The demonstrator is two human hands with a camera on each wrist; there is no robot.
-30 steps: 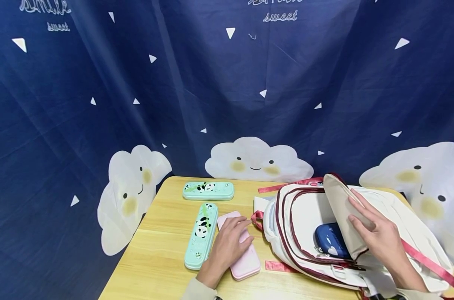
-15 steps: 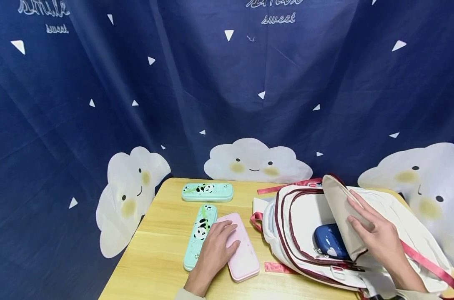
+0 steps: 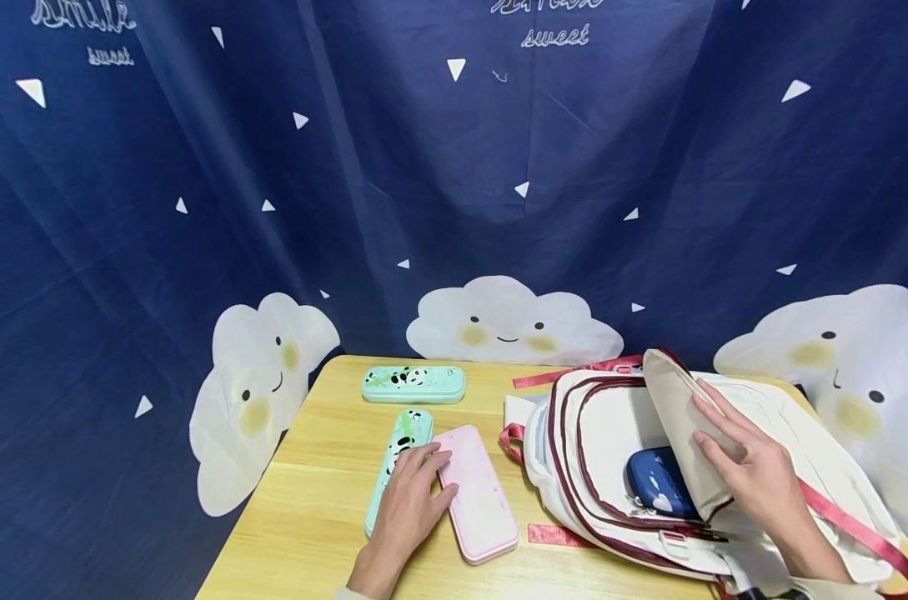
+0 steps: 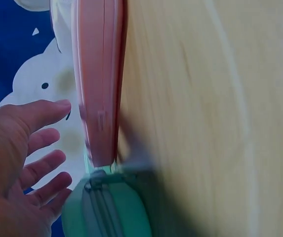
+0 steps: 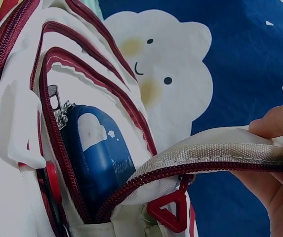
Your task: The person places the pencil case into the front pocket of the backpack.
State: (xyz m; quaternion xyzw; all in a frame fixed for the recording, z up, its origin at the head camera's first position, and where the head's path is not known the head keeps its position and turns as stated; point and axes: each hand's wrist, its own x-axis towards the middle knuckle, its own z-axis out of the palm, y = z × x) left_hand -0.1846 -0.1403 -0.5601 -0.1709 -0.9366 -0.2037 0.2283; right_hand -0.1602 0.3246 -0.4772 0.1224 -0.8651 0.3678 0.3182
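Note:
My left hand [image 3: 407, 504] is over the mint panda pencil case [image 3: 408, 429], its loosely bent fingertips at the left edge of a pink pencil case [image 3: 478, 500]. In the left wrist view, the left hand's thumb and fingers are spread beside the pink case's side, holding nothing. My right hand [image 3: 757, 471] holds back the front-pocket flap [image 3: 679, 425] of a white backpack [image 3: 821, 421]. The right wrist view shows the flap's zippered edge between thumb and fingers. Inside the opened pocket sits a navy blue zippered case [image 5: 99, 143] with a white dinosaur print.
Another mint panda pencil case [image 3: 413, 384] lies crosswise at the back of the wooden table [image 3: 296, 500]. Red straps [image 3: 559, 535] stick out around the backpack. A dark blue curtain [image 3: 423, 167] with smiling clouds hangs right behind the table.
My left hand has drawn back leftward from over the pink pencil case to above the mint one, uncovering the pink lid. My right hand keeps the flap lifted in the same place.

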